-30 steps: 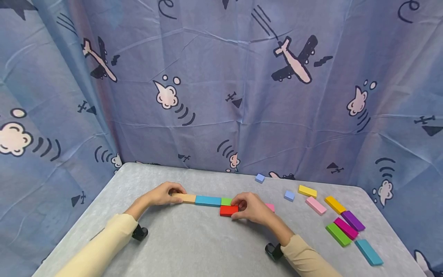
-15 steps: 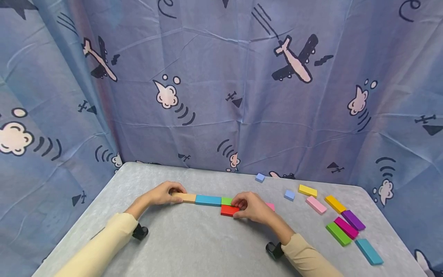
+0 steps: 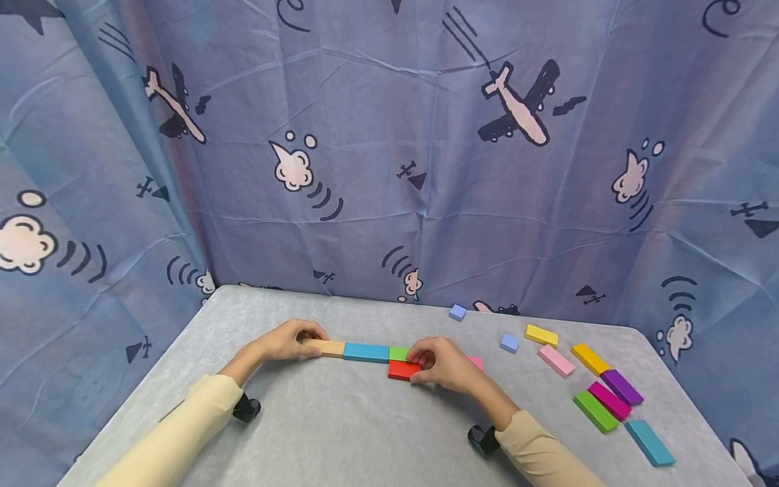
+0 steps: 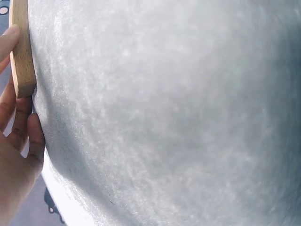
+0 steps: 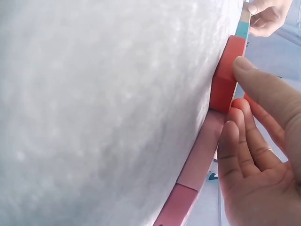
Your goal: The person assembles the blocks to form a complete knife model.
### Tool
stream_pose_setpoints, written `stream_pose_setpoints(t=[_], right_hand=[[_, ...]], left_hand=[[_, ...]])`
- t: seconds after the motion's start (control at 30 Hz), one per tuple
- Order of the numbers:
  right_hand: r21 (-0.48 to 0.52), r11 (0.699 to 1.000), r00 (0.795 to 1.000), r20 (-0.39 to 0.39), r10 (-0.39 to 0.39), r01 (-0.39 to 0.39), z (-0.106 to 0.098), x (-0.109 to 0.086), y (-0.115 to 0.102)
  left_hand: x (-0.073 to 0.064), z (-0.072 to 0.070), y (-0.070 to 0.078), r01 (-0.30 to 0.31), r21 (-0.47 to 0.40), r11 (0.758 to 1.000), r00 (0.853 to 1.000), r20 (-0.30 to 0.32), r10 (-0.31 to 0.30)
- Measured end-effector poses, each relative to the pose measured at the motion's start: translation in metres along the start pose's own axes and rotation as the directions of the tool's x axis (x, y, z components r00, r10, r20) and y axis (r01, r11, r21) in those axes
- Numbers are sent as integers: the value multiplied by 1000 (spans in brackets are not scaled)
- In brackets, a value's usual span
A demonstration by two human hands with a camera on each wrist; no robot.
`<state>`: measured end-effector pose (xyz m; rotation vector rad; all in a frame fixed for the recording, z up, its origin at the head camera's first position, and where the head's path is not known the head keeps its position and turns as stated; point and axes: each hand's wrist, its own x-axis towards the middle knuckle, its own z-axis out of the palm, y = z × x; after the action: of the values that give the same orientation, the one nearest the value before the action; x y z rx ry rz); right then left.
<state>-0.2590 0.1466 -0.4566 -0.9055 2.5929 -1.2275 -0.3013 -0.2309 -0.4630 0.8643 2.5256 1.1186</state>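
Note:
In the head view, my left hand (image 3: pixel 295 339) pinches the outer end of a tan wooden block (image 3: pixel 331 348), thumb on its near side. A blue block (image 3: pixel 366 352) continues that row to the right, then a green block (image 3: pixel 398 354), partly hidden. My right hand (image 3: pixel 447 365) holds a red block (image 3: pixel 402 370) lying along the near side of the green one. In the right wrist view, the thumb presses the red block's face, and a pale pink block (image 5: pixel 202 148) and a deeper pink block (image 5: pixel 176 205) extend from its end. The right hand covers much of these pink blocks in the head view.
Loose blocks lie at the right of the grey table (image 3: pixel 316 433): yellow (image 3: pixel 541 335), light pink (image 3: pixel 556 361), orange (image 3: pixel 589 360), purple (image 3: pixel 621 387), magenta (image 3: pixel 608 401), green (image 3: pixel 595 412) and teal (image 3: pixel 649 443). Small blue blocks (image 3: pixel 509 343) sit farther back. A patterned curtain (image 3: pixel 365 169) hangs behind.
The red block has shifted very slightly right and back against the row, my right hand moving with it. My left hand stays on the tan block.

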Motion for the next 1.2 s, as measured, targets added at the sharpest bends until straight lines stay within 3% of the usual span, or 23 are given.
stream_pose_setpoints(t=[0.53,1.2], right_hand=[[-25,999,999,6,39,-39,-1,1,-5],[-45,999,1000,3,19,-19,3,3,-5]], left_hand=[[-1,0,3,-9,-1,1000,1000,2,9],[0,0,1,-13,3,1000,1000,2,13]])
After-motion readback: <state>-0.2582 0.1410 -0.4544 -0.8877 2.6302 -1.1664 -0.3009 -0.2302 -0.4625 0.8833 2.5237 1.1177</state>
